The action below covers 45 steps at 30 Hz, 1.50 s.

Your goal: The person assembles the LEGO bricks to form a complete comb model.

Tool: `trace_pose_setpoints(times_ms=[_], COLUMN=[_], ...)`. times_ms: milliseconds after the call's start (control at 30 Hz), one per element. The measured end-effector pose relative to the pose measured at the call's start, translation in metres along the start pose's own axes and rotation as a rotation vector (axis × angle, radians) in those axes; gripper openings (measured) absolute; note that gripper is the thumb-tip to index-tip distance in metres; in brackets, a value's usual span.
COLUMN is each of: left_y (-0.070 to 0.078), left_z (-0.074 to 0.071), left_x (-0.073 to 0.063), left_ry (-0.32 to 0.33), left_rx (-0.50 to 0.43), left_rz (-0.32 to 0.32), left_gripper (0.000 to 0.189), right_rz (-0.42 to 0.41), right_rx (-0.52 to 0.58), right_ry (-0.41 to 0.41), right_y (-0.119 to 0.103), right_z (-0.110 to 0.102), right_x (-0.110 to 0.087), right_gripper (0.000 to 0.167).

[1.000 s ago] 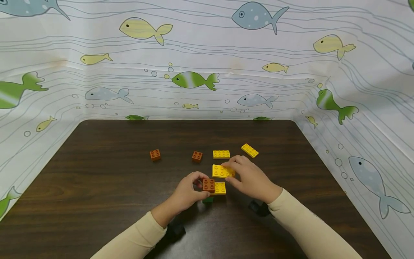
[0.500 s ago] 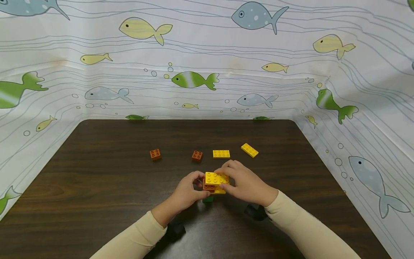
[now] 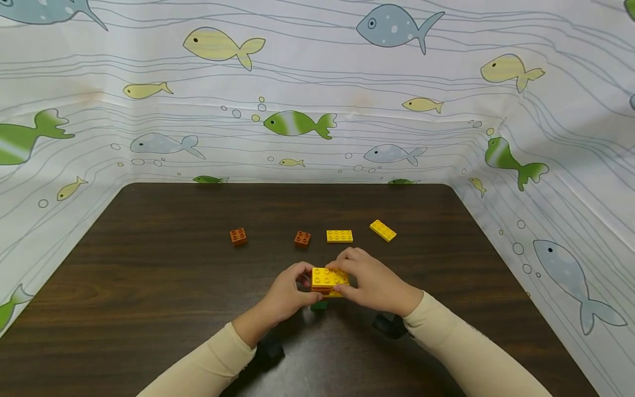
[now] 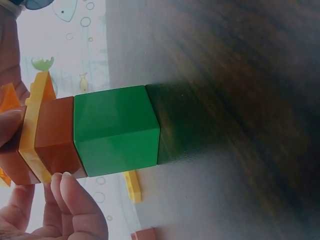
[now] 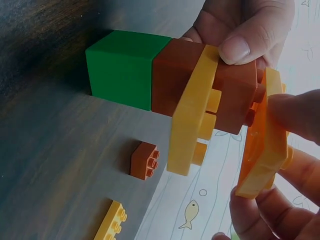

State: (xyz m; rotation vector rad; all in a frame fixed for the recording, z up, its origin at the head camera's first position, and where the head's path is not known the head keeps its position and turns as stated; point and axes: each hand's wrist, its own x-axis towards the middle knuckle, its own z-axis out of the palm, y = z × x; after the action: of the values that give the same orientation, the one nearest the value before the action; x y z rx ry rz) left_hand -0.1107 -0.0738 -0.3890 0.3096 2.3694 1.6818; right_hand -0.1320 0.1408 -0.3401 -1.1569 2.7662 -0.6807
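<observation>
A tower of toy building bricks stands on the table between both hands. Its green block (image 4: 117, 130) is at the bottom, under a brown brick (image 5: 172, 75), then a yellow plate (image 5: 187, 125) that juts out to the right, then a second brown brick (image 5: 235, 92). My left hand (image 3: 288, 292) grips the tower's upper part, thumb on the upper brown brick. My right hand (image 3: 374, 284) pinches another yellow plate (image 5: 265, 135) between thumb and fingers. That plate is tilted over the top brick's studs, with a wedge of space showing below it in the right wrist view.
Farther back on the dark wooden table (image 3: 149, 264) lie two loose brown bricks, one at left (image 3: 238, 237) and one near the middle (image 3: 302, 239). Two yellow plates, one straight (image 3: 339, 236) and one angled (image 3: 383, 230), lie right of them. A fish-patterned sheet (image 3: 317, 71) rises behind.
My right hand has brought its yellow plate left and toward me, from beyond the tower to over the top brown brick. My left hand keeps its grip in place.
</observation>
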Motion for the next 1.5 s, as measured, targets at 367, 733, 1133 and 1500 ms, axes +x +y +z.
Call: trace_pose_setpoints(times_ms=[367,733,1133,1500], left_y=[0.002,0.003,0.005,0.007], left_z=[-0.002,-0.004,-0.005,-0.008], left_x=[0.0,-0.001,0.001,0.002], left_ry=[-0.005,-0.003,-0.009,-0.012], left_rx=[-0.015,-0.02,-0.004,0.004], left_rz=[-0.012,-0.017,-0.037,-0.033], left_gripper=[0.038,0.039,0.039,0.04], right_rz=[-0.013,-0.041,-0.075,-0.062], right_rx=[-0.056,-0.127,-0.17,-0.188], right_ry=[-0.016,-0.004,-0.019,-0.04], right_y=[-0.006,-0.008,-0.01,-0.013], right_z=[-0.002,-0.004,-0.005,-0.011], right_x=[0.003,0.005,0.008,0.011], right_gripper=[0.036,0.036,0.036,0.036])
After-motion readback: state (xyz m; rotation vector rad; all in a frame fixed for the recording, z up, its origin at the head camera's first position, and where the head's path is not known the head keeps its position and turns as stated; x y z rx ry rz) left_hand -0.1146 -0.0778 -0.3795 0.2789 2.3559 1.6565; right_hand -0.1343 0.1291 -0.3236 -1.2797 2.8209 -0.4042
